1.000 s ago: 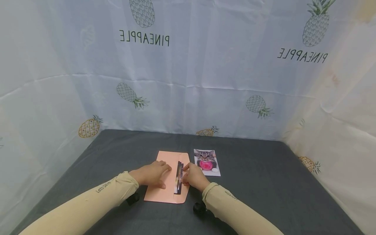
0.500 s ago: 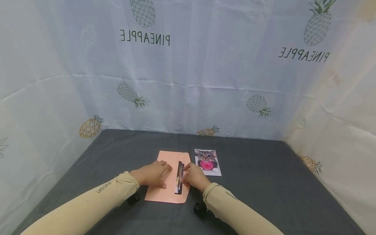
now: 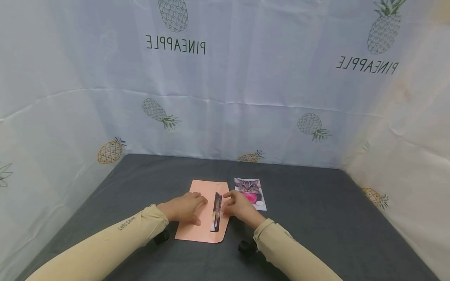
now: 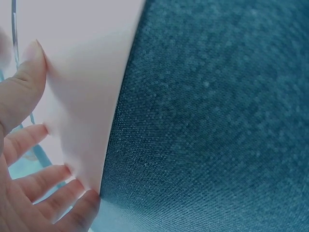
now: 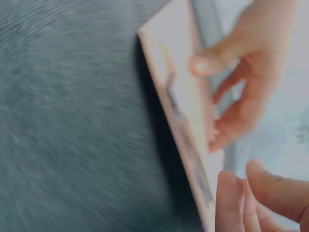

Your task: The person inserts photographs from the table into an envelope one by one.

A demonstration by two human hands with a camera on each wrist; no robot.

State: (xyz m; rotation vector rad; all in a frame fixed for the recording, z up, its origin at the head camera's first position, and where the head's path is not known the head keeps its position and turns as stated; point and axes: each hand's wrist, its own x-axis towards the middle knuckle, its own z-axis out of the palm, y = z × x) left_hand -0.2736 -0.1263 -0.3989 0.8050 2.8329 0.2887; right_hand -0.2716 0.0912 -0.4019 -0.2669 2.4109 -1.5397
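A pink envelope (image 3: 200,230) lies on the dark cloth, its flap spread to the right. Several photo prints (image 3: 216,212) stick partly out of its opening. My left hand (image 3: 186,208) rests on the envelope's left part, fingers spread and fingertips pressing the paper. In the left wrist view the thumb and fingertips touch the pale envelope surface (image 4: 91,82). Over the flap's right edge, beside the prints, is my right hand (image 3: 242,207), fingers loosely bent. In the right wrist view nothing shows between the thumb and fingers of this hand (image 5: 256,198).
A cat photo (image 3: 248,185) lies right of the envelope, partly behind my right hand. Dark cloth (image 3: 306,218) covers the table. White curtains (image 3: 225,78) printed with pineapples stand at the back and sides. Black wrist devices (image 3: 247,246) sit under the forearms.
My right hand has drawn back a little to the right, away from the prints, and now covers part of the cat photo. My left hand stays on the envelope.
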